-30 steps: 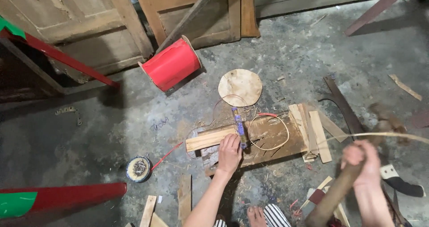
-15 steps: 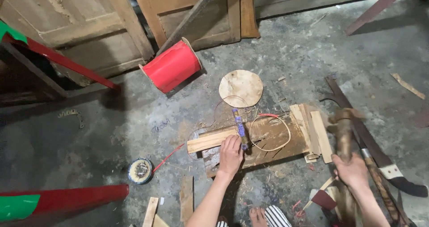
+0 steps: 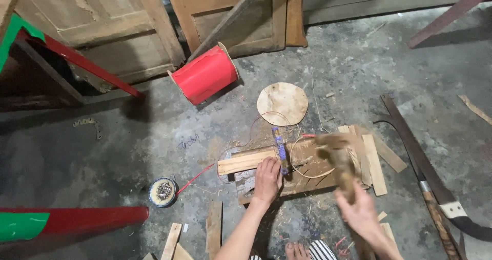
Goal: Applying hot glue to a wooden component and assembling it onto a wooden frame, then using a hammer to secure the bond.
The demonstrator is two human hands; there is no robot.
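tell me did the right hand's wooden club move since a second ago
Yes. The club in the right hand swung left, from out beside the long blade to over the work board.

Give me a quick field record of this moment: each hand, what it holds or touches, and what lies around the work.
left hand: pressing down on a light wooden strip laid on a board
right hand: gripping a wooden mallet, blurred by motion, raised over the board
upright piece: a small purple tool beside the left fingers, kind unclear
nearby floor: red spool, round wooden disc, small tin of nails, long blade at right
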